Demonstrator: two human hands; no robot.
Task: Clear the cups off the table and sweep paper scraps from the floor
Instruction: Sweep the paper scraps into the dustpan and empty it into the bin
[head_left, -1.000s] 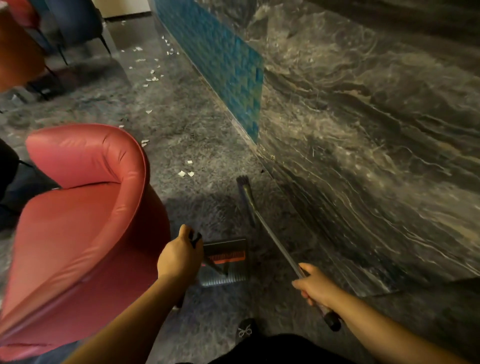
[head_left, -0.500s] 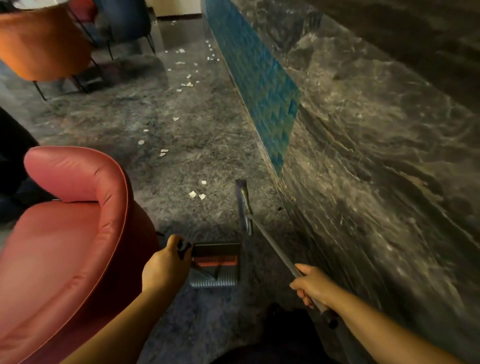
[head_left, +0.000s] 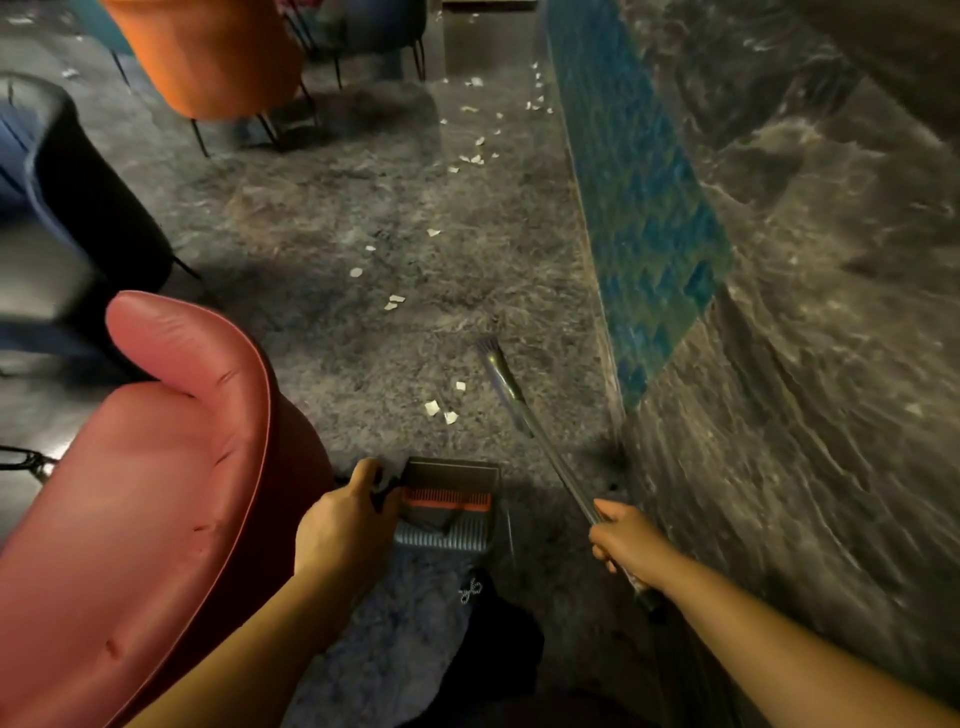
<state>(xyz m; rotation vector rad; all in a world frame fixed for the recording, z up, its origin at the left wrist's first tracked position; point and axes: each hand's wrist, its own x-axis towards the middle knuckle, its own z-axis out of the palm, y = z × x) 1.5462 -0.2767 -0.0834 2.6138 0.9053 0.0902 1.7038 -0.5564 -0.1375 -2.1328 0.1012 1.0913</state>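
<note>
I judged the sweeping barely begun: small white paper scraps lay on the grey marbled floor just ahead of the grey long-handled dustpan, with more strung out toward the far end along the blue mosaic wall strip. My left hand was curled round the dustpan's handle, and my right hand was clamped on the metal shaft of the grey-bristled broom, whose head lay beside the nearest scraps. No table or cups showed, so I could not tell whether that part was done. The red padded armchair blocked the floor at left, and I couldn't see inside the pan.
</note>
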